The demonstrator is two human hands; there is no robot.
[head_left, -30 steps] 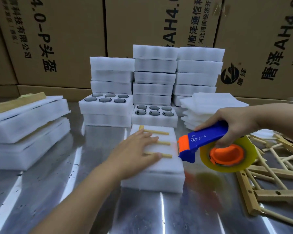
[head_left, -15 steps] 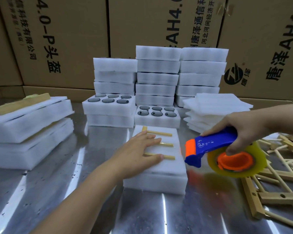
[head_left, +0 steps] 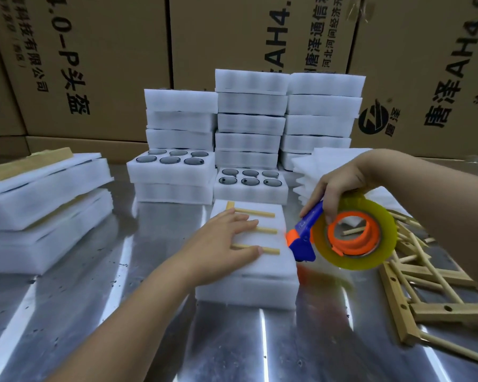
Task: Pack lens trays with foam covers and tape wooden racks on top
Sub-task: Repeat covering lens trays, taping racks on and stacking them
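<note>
A covered white foam lens tray [head_left: 262, 274] lies in front of me on the steel table. A wooden rack [head_left: 260, 230] with three dowels rests on its cover. My left hand [head_left: 226, 244] lies flat on the rack, fingers spread, pressing it down. My right hand [head_left: 340, 186] grips the blue handle of a tape dispenser [head_left: 353, 235] with an orange hub and a yellowish tape roll. Its orange nose touches the tray's right edge. Two open trays [head_left: 174, 166] [head_left: 250, 186] with dark lenses sit just behind.
Stacks of covered foam trays [head_left: 287, 119] stand at the back against cardboard boxes [head_left: 94, 64]. Thin foam covers [head_left: 329, 166] are piled at the right. Loose wooden racks [head_left: 425, 285] lie at the right edge. Packed trays with a rack [head_left: 39, 194] sit at the left.
My right hand has tilted the tape dispenser and brought it left and down, so its nose now meets the tray's right edge. My left hand stays on the rack.
</note>
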